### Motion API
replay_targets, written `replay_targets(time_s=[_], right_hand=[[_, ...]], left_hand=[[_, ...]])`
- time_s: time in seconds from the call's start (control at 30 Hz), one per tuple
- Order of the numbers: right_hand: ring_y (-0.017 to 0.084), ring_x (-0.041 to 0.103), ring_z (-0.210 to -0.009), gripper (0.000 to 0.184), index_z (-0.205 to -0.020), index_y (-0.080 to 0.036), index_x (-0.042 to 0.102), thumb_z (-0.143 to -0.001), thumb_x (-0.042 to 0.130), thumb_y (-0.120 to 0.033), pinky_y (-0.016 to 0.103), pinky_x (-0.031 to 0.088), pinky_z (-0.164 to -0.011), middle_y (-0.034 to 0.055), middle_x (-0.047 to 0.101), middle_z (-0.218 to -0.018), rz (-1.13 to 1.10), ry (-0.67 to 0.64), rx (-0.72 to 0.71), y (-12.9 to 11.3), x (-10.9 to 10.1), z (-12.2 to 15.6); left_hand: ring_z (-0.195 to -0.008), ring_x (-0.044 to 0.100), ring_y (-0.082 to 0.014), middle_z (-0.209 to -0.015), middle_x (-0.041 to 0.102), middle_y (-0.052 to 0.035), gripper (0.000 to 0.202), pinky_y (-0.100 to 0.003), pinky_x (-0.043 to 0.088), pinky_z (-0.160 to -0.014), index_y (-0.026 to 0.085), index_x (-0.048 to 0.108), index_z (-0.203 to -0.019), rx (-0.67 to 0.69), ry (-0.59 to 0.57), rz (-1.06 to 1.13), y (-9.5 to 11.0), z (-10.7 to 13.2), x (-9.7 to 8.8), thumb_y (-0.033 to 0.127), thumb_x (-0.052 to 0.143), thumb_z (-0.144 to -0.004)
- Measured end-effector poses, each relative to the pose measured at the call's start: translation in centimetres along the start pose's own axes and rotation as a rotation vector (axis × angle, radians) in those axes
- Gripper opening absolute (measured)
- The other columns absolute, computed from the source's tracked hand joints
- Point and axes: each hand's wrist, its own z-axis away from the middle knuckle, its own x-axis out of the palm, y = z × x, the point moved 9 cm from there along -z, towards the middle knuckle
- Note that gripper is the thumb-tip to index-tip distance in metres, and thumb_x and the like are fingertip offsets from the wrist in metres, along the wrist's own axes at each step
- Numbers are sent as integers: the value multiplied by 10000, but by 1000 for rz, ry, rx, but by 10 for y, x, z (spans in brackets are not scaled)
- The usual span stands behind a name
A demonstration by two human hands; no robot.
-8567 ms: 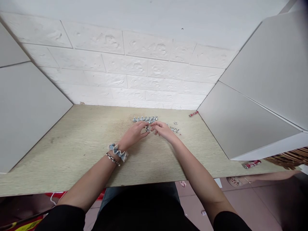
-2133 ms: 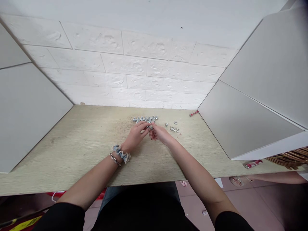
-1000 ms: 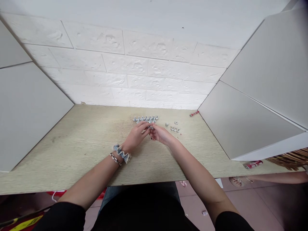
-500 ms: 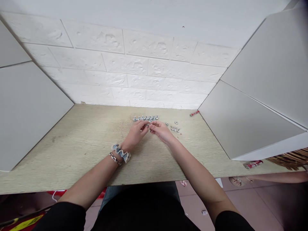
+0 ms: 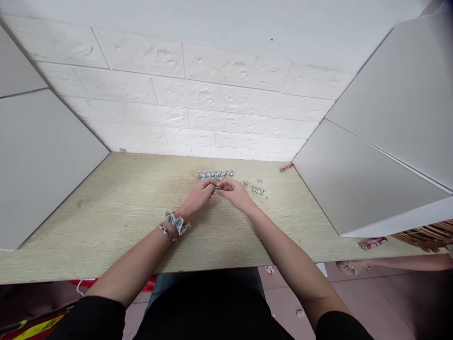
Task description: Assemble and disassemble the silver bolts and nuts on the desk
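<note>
Silvery between the left hand [image 5: 199,196] and the right hand [image 5: 236,194], each in a narrow pinching grip, a small metal piece [image 5: 217,188] is held over the desk [image 5: 226,241], just before upright bolts [image 5: 215,176] in rows, with the white brick wall [image 5: 202,119] behind

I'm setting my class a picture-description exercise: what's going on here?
A person's left hand and right hand pinch a small metal piece between them over a wooden tabletop. Just beyond, metal bolts are grouped closely in rows. To the right lie a washer and a few loose bolts.
</note>
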Motion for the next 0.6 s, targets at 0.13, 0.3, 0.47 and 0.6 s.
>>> replay_targets(time_s=[0.13,0.3,0.47,0.6], right_hand=[[129,588,-697,136,-777,-198,594,-646,621,-225,278,446,-688,-14,630,-715,64,3,1,5,0,0],[123,569,-665,148,-801,-202,605,-659,613,-238,275,437,-673,-13,610,-693,66,6,-18,9,0,-2],[127,574,-711,134,-773,-201,604,-643,620,-227,281,443,-706,-3,609,-767,78,47,-58,1,-3,-1],[120,557,-666,119,-764,-193,593,-647,598,-216,271,431,-674,-14,591,-703,101,47,-37,-4,-6,1]], left_hand=[[-463,396,-111,-486,402,34,189,-232,314,-455,176,523,-613,6,-53,52,1,-1,4,218,388,-739],[-464,384,-92,-521,415,19,250,-233,298,-452,174,456,-547,-77,-104,164,-8,-1,8,278,411,-770],[-439,359,-68,-541,422,21,223,-222,251,-415,160,470,-586,-226,-167,354,-15,2,16,306,469,-754],[-446,363,-60,-558,428,27,197,-215,273,-423,152,511,-645,-230,-245,496,-12,4,24,319,538,-745]])
